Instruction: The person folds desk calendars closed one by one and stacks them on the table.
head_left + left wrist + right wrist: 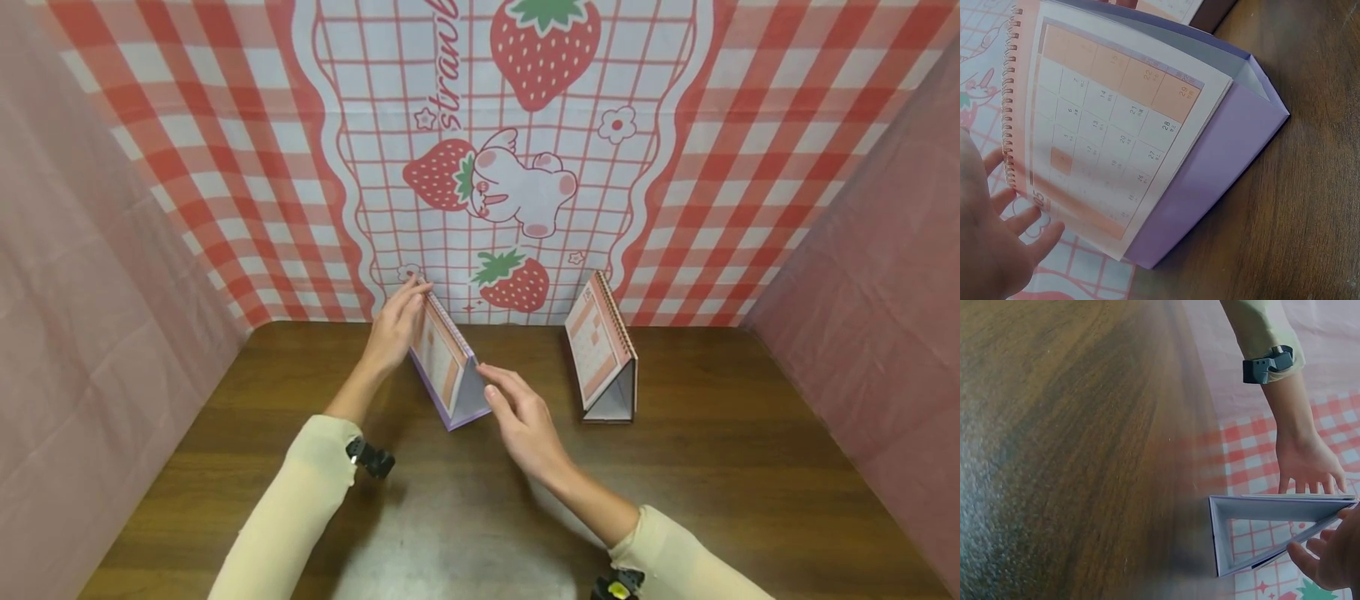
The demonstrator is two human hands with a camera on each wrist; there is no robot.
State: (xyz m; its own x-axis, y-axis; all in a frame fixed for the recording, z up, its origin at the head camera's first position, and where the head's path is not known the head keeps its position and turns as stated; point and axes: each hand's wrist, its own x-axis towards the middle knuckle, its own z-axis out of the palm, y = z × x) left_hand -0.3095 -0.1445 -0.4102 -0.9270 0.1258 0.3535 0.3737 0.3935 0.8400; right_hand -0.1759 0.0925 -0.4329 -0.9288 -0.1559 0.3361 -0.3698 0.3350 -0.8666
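A purple-based desk calendar (pixel 441 350) stands like a tent on the table, its spiral binding along the top. My left hand (pixel 396 323) is at its far end, fingers extended by the bound edge; the left wrist view shows these fingers spread beside the coils and the printed page (pixel 1104 131). At the near end, my right hand (pixel 525 421) has its fingers straight, with the fingertips right at the top corner. In the right wrist view, the calendar's hollow triangular side (pixel 1213 534) lies between both hands.
A second desk calendar (pixel 600 354) with a dark base stands upright to the right on the wooden table (pixel 712 467). Behind is a strawberry-print checked cloth (pixel 255 167). Pink cloth walls (pixel 90 292) close in both sides.
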